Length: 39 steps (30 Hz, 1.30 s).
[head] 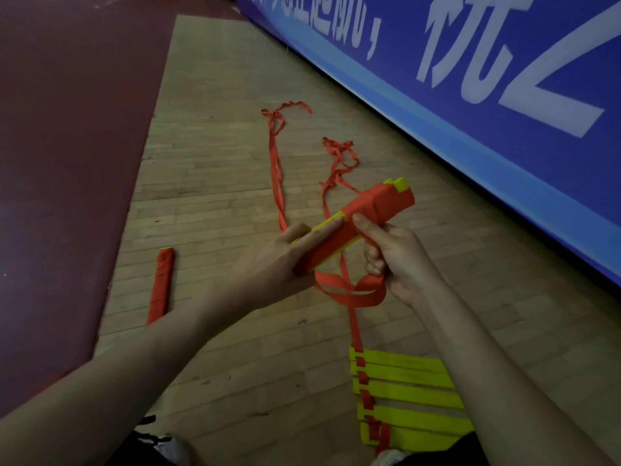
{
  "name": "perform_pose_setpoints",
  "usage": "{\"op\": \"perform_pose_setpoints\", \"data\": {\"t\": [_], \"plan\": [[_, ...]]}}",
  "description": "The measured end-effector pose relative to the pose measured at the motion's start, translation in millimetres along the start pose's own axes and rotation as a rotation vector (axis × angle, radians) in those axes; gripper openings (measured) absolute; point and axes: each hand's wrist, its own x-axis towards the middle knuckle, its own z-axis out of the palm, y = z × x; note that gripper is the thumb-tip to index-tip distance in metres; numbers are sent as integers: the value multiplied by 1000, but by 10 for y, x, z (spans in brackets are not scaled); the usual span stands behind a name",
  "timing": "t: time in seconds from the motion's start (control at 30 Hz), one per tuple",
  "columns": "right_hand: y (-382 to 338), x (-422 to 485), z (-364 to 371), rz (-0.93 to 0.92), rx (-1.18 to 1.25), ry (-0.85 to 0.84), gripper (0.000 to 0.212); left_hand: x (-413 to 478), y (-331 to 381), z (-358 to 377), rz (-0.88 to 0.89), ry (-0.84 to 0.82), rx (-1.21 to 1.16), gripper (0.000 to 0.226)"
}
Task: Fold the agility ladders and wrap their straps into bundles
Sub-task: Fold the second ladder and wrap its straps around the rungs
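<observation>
Red strap (356, 290) wrap in progress. Left hand (268, 260) clamps the half-wrapped bundle (363, 213) of yellow rungs between thumb and straight fingers, held above the wooden floor (208, 183), mid-scene. Right hand (393, 253): thumb pressed on the last turn, other fingers curled round the strap just below.

Judgement: keep the thumb on the last turn until the next one lands, pull the slack loop taut, lay each turn flat and edge to edge towards the near, bare end.

Surroundings: finished bundle (161, 285) lies on the floor at left, well apart. Loose tails (277, 163) trail away, knotted at their far ends; likely to snag. Second ladder (406, 398), folded but unwrapped, lies near right; its strap runs up under the hands and could get caught into the wrap. Blue banner (470, 95) closes off the right.
</observation>
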Motion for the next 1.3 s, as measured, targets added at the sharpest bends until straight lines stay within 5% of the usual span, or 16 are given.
{"op": "perform_pose_setpoints", "data": {"t": [0.27, 0.5, 0.63, 0.9, 1.13, 1.23, 1.3], "plan": [[-6, -66, -62, -144, -173, -126, 23, 60, -198, -168, -89, -13, -130, 100], [-10, -183, 15, -348, -202, -91, 11, 93, -265, -397, -165, 63, -504, 86], [29, -201, 38, -318, -136, -59, 29, 83, -278, -455, -222, 47, -688, 82], [37, -188, 91, -238, -81, -115, 25, 86, -257, -483, -257, 25, -757, 81], [51, -154, 82, -201, -85, -171, 31, 48, -186, -493, -256, -192, -1332, 40], [23, -108, 36, -188, 28, -222, 19, 44, -133, -429, -264, -333, -1482, 49], [17, -99, 15, -172, 94, -321, 32, 36, -134, -391, -261, -409, -1509, 60]]}}
